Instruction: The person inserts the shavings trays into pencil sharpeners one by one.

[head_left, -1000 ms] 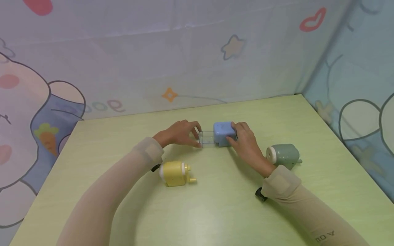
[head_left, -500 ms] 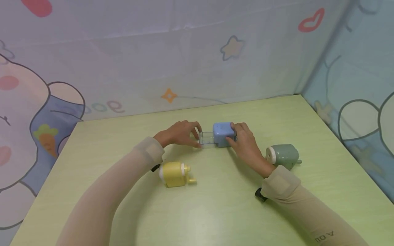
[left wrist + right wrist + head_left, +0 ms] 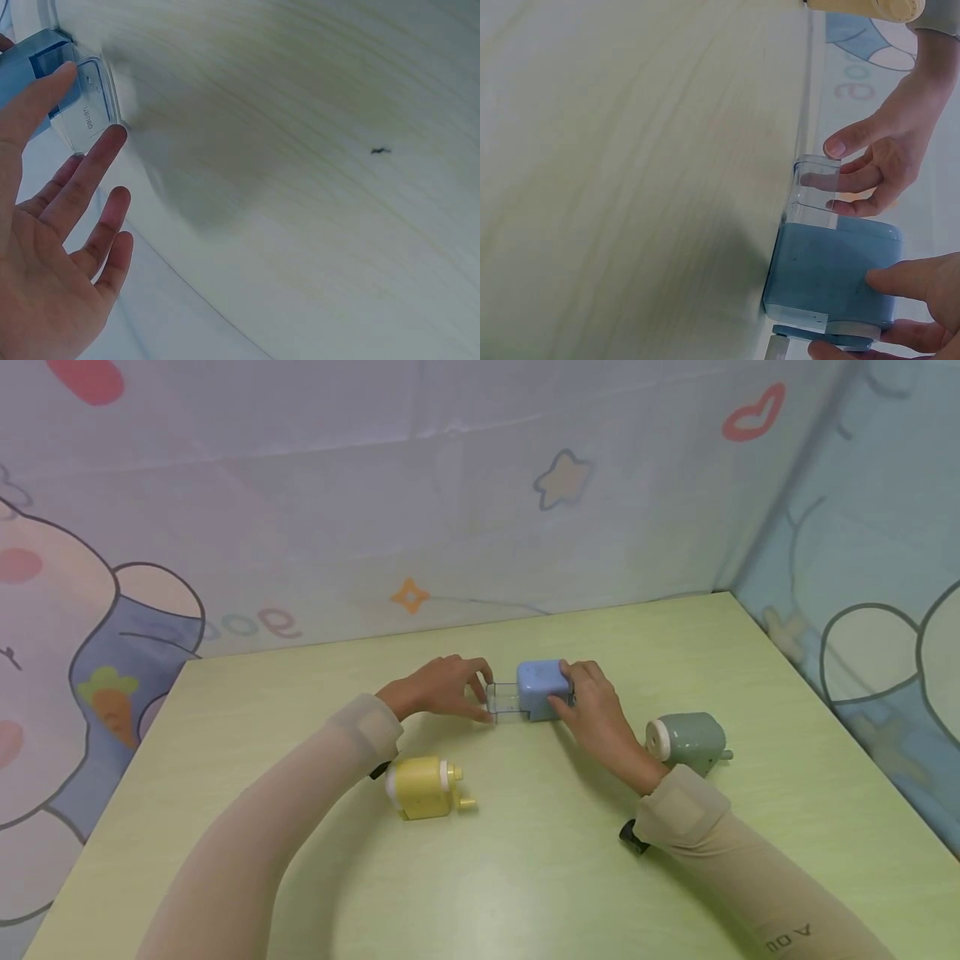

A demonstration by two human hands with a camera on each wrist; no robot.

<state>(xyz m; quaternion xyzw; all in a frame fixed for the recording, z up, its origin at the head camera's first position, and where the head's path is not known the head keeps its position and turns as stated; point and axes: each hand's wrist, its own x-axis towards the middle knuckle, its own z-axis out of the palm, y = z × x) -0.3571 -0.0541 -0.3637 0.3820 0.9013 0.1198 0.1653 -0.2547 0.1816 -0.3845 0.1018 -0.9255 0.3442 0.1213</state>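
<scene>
On the table (image 3: 495,860), a blue pencil sharpener (image 3: 543,690) stands with its clear shavings drawer (image 3: 505,697) partly out of its left side. My left hand (image 3: 447,685) pinches the drawer's outer end between thumb and fingers. In the left wrist view, that thumb lies across the drawer (image 3: 86,124). My right hand (image 3: 597,710) holds the blue body from the right, thumb on the near side and fingers on the far side. The right wrist view shows its fingers around the blue body (image 3: 832,270), by the crank end. That hand partly hides the crank.
A yellow crank sharpener (image 3: 423,787) lies below my left wrist, its handle pointing right. To the right of my right wrist stands a green crank sharpener (image 3: 690,739). A printed cloth (image 3: 465,510) hangs behind the table's back edge.
My left hand has edged slightly right, and a little less of the clear drawer shows outside the blue body. The right hand keeps its hold. The head view has shifted slightly.
</scene>
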